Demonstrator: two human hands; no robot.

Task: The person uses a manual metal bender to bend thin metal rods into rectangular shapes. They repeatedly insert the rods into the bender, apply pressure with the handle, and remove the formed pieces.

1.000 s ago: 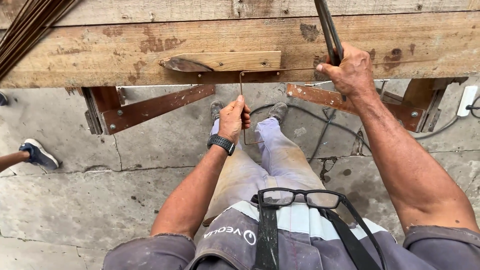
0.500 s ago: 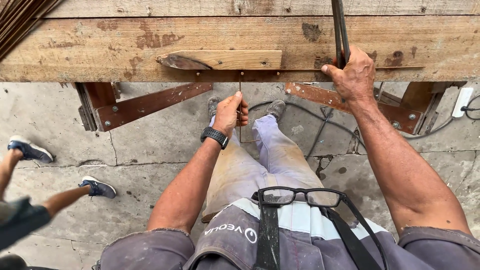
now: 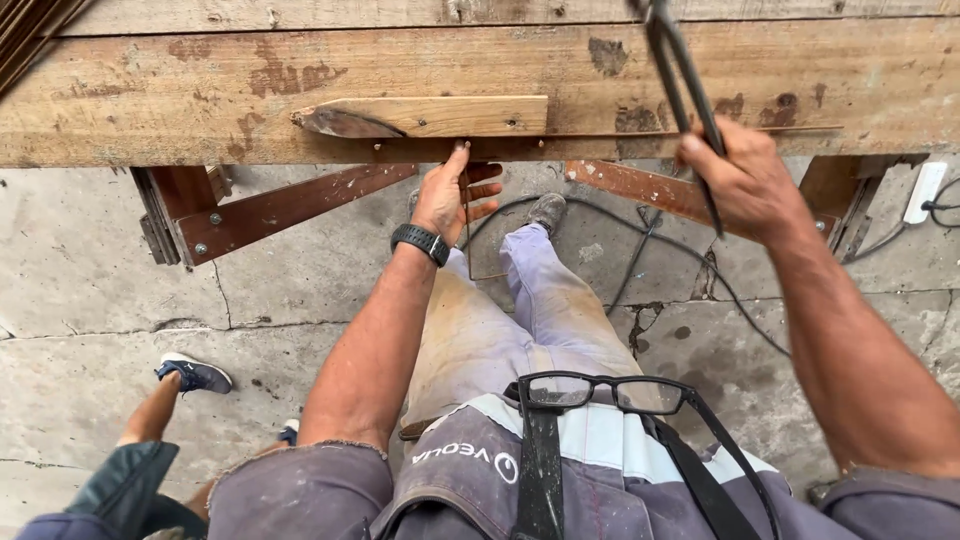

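Steel bars (image 3: pixel 685 85) in right hand (image 3: pixel 745 185)

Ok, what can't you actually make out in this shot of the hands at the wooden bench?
Head view only:
- Dark metal tool in the right hand: top cut off by the frame edge.
- Thin wire at the left hand: its upper end hidden by the fingers.
- Second person: cut off at the lower left corner.

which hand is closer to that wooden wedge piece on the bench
Left. The left hand is just below the wedge, fingertips at the bench edge. The right hand is farther right, holding a dark tool.
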